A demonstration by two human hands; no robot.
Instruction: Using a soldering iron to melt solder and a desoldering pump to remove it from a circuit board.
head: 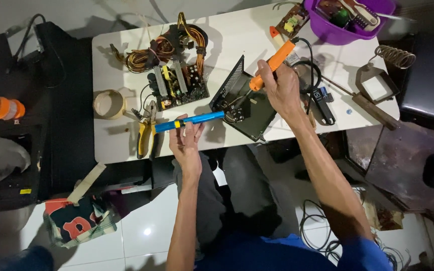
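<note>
two bare hands are working over a white table (116, 55), seen from above by a camera on the person's head. the fingers of the right hand (280, 88) are curling closed around the orange handle of a soldering iron (272, 64), gripping it like a pen, with its metal tip angling down toward a dark metal casing (249, 113) lying at the table's near edge. the fingers of the left hand (187, 138) are pinching a slim blue desoldering pump (189, 120) from below, holding it level, with its nozzle end pointing right and meeting the casing just beside the iron's tip.

outward from the hands, yellow-handled pliers (145, 133) are lying just left of the pump. a circuit board (179, 85) with silver heat sinks is sitting behind the pump, and a bundle of orange and yellow wires (167, 45) is trailing from it toward the far side. a roll of tape (107, 104) is resting near the table's left edge. a black cable is looping from the iron toward the right, near a small black device (324, 103). a soldering iron stand (377, 83) with a coiled spring is sitting at the right end, and a purple bowl (350, 25) holding parts is standing at the far right corner.
</note>
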